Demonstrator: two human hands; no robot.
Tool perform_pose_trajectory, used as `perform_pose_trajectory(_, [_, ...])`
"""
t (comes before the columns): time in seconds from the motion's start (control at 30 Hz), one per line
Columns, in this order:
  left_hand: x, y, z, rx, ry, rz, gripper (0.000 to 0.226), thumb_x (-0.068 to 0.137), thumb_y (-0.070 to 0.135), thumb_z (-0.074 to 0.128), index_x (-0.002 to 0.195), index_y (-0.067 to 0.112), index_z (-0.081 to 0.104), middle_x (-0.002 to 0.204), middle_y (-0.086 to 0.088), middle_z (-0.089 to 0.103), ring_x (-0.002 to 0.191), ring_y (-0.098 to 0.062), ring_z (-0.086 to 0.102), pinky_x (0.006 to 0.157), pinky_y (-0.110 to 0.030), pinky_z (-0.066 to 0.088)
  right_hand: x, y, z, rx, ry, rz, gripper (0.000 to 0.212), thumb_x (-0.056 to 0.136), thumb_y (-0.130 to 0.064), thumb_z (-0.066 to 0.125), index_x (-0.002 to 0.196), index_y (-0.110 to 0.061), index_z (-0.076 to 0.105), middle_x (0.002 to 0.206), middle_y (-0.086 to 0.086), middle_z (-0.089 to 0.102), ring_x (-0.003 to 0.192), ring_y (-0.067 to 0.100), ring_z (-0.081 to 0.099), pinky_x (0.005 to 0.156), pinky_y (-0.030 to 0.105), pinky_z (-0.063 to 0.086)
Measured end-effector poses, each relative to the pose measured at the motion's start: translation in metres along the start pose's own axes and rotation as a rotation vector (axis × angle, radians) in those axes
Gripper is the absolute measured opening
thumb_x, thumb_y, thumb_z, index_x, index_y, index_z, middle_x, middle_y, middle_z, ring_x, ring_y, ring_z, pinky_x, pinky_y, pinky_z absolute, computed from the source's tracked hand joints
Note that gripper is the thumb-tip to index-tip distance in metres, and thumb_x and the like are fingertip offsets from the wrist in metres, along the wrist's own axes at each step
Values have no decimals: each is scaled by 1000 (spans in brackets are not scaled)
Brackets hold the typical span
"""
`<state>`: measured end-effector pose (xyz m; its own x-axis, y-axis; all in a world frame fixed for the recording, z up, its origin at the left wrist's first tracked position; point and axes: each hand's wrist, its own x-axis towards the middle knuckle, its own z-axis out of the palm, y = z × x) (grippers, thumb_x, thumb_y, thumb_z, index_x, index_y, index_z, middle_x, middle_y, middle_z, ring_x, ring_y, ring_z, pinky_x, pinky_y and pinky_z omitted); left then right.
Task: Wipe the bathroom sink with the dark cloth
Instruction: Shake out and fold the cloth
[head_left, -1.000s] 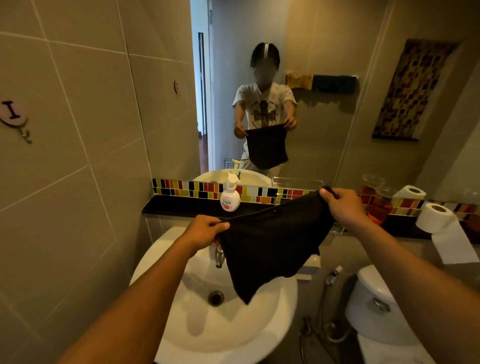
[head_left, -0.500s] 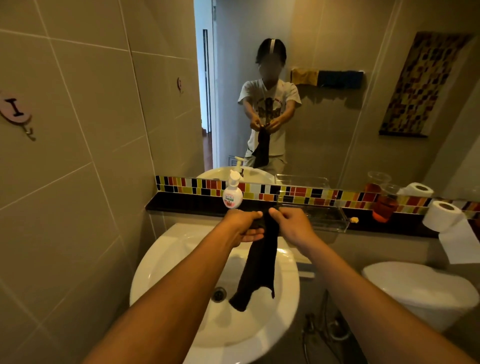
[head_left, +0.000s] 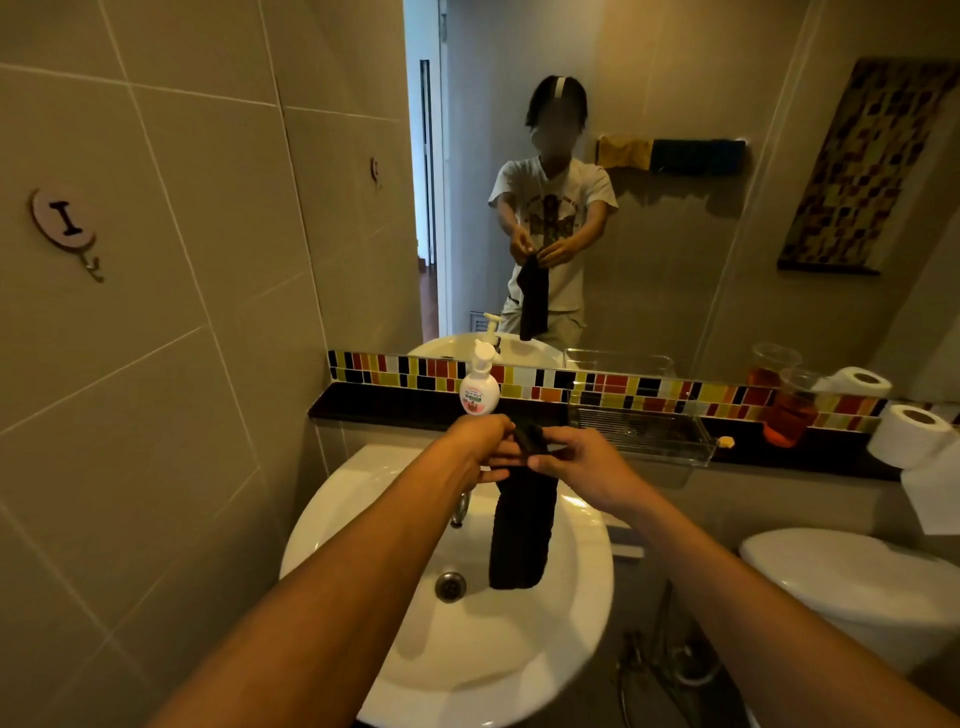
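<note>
The dark cloth (head_left: 522, 535) hangs folded in a narrow strip above the white sink (head_left: 363, 499), its lower end over the basin near the drain (head_left: 450, 586). My left hand (head_left: 480, 447) and my right hand (head_left: 574, 462) are close together at the cloth's top edge, both gripping it. The tap (head_left: 460, 509) is partly hidden under my left hand. The mirror shows the same pose.
A white soap pump bottle (head_left: 479, 387) stands on the dark ledge behind the sink. A clear tray (head_left: 641, 434), an orange cup (head_left: 789, 410) and toilet rolls (head_left: 909, 434) sit along the ledge to the right. The toilet (head_left: 852, 587) is at lower right, tiled wall at left.
My hands came together from a wide spread, folding the cloth from a flat sheet into a narrow hanging strip. Since half a second ago the cloth hangs straighter and my hands barely moved.
</note>
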<state>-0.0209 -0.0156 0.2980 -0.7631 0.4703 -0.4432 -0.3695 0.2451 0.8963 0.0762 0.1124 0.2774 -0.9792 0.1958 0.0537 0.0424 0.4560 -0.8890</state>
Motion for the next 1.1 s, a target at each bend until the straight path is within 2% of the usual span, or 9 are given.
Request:
perform_pose_trajectory(0.1, [1, -4, -8, 71, -59, 49, 23, 95, 20, 47, 107, 6, 62, 83, -6, 72, 78, -16, 68, 70, -30, 52, 4, 2, 3, -1, 106, -57, 25, 92, -9, 57, 114, -12, 67, 107, 7, 69, 106, 20, 63, 88, 29, 51])
perform_pose_trajectory(0.2, [6, -16, -19, 410, 35, 270, 23, 95, 18, 48, 105, 6, 65, 89, -8, 67, 79, -18, 63, 77, -31, 51, 7, -3, -3, 75, 143, -43, 22, 94, -10, 53, 108, -17, 69, 104, 4, 70, 105, 17, 64, 93, 37, 52])
perform_pose_trajectory(0.3, [10, -32, -27, 622, 21, 458, 44, 91, 11, 57, 134, 18, 48, 128, -6, 55, 116, -24, 55, 98, -36, 46, 9, -14, -12, 90, 48, -10, 21, 95, -14, 51, 109, -18, 67, 109, 5, 69, 108, 17, 63, 95, 40, 50])
perform_pose_trajectory(0.4, [9, -37, -27, 574, -153, 468, 50, 89, 7, 60, 136, 21, 47, 133, -4, 52, 120, -25, 53, 102, -40, 46, 9, -27, -20, 124, 6, -1, 21, 97, -17, 48, 111, -19, 64, 111, 5, 68, 107, 16, 63, 90, 35, 52])
perform_pose_trajectory(0.5, [9, -34, -30, 543, -118, 507, 25, 91, 14, 59, 116, 12, 62, 114, -8, 65, 104, -20, 62, 94, -36, 49, 8, -31, -31, 143, 74, 2, 20, 98, -18, 46, 109, -19, 63, 108, 3, 67, 104, 13, 62, 81, 27, 51])
perform_pose_trajectory(0.67, [9, -11, -42, 474, -75, 545, 22, 89, 14, 62, 110, 16, 66, 109, -4, 66, 96, -11, 64, 86, -27, 51, -4, -4, -52, -106, 164, -2, 18, 99, -19, 45, 91, -29, 58, 93, -6, 60, 91, 8, 56, 67, 21, 40])
perform_pose_trajectory(0.77, [4, 5, -36, 453, -105, 548, 18, 90, 18, 61, 106, 16, 66, 108, -2, 66, 99, -12, 62, 90, -30, 49, -5, 4, -53, -90, 228, 15, 16, 98, -22, 45, 94, -27, 59, 93, -2, 61, 92, 13, 59, 69, 25, 45])
perform_pose_trajectory(0.93, [0, 22, -26, 57, -170, 487, 23, 94, 22, 54, 116, 19, 60, 114, -5, 65, 108, -20, 61, 89, -38, 53, -3, -15, -65, 97, 343, -17, 16, 98, -30, 45, 96, -25, 60, 94, -2, 63, 94, 13, 61, 75, 31, 52])
perform_pose_trajectory(1.1, [13, -2, -16, 220, -156, 379, 24, 98, 29, 44, 121, 22, 50, 117, -11, 59, 104, -26, 62, 90, -48, 55, -2, 3, -54, -32, 207, 151, 22, 101, -32, 35, 107, -19, 51, 103, 5, 62, 97, 21, 63, 76, 43, 58])
